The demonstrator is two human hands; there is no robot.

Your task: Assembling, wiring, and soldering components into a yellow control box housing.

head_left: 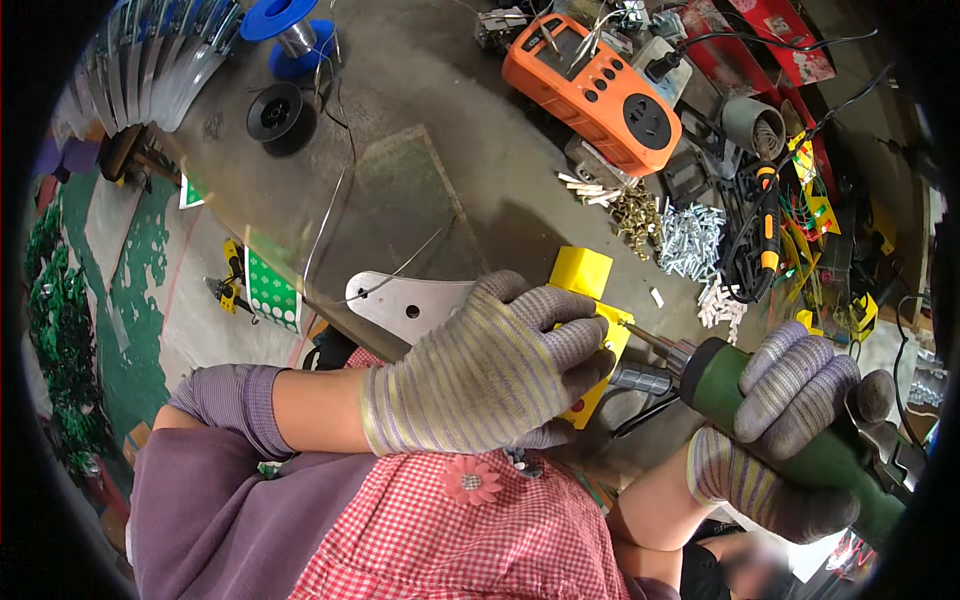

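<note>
My left hand (pixel 480 370), in a striped knit glove, is closed around a yellow plastic casing (pixel 618 328), its fingers hiding much of it. My gloved right hand (pixel 795 400) grips a green power screwdriver (pixel 715 378). Its bit (pixel 648 337) points left at the casing's upper right edge. Whether it sits on a screw is too small to tell. Just above my left fingers, another yellow box-shaped piece (pixel 582 271) adjoins the casing. A pale metal plate (pixel 410 308) with holes lies beside my left hand, partly under it.
Silver screws (pixel 690 240), brass screws (pixel 637 220) and white pegs (pixel 720 305) lie in piles beyond the casing. An orange socket meter (pixel 600 95) and a soldering iron (pixel 768 220) are behind them. A blue wire spool (pixel 292 40) and a black spool (pixel 281 118) stand far left.
</note>
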